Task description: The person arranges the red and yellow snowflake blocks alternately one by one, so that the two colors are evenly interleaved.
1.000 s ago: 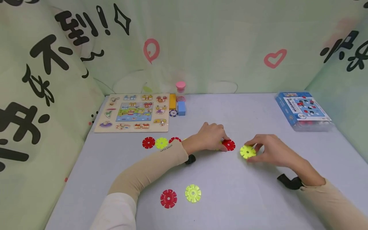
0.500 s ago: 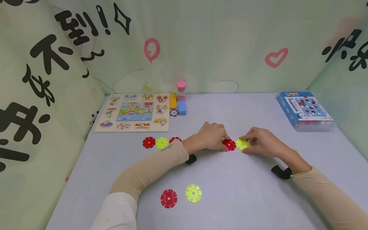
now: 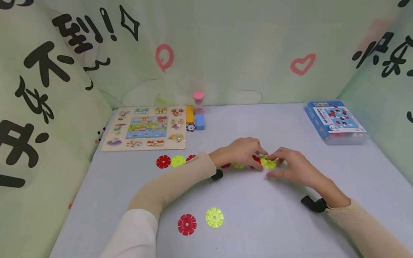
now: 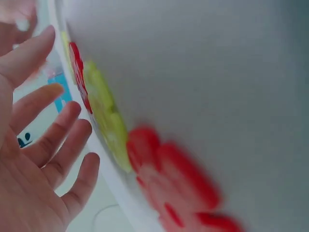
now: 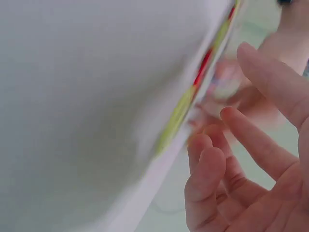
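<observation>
My left hand (image 3: 245, 152) hovers over the right part of a row of notched plastic snowflake discs, its thumb and fingers spread beside a red disc (image 3: 256, 159). A yellow-green disc (image 3: 267, 163) lies at the row's right end, with my right hand (image 3: 295, 166) close by, thumb and forefinger apart. Both wrist views show relaxed fingers with nothing between them; a yellow-green disc (image 5: 176, 116) lies flat in the right one. At the row's left end are a red disc (image 3: 163, 161) and a yellow-green disc (image 3: 177, 161). My left forearm hides the row's middle.
Nearer me lie a loose red disc (image 3: 187, 224) and a yellow-green disc (image 3: 214, 218). At the back left are a wooden puzzle board (image 3: 148, 143), a blue block (image 3: 200, 122), a yellow block (image 3: 189, 114) and a pink-capped timer (image 3: 198, 96). A blue box (image 3: 335, 122) stands back right.
My right hand has brought the yellow-green disc leftward to the row's right end and let go of it. The left hand has lifted its fingers off the red disc and shifted slightly right.
</observation>
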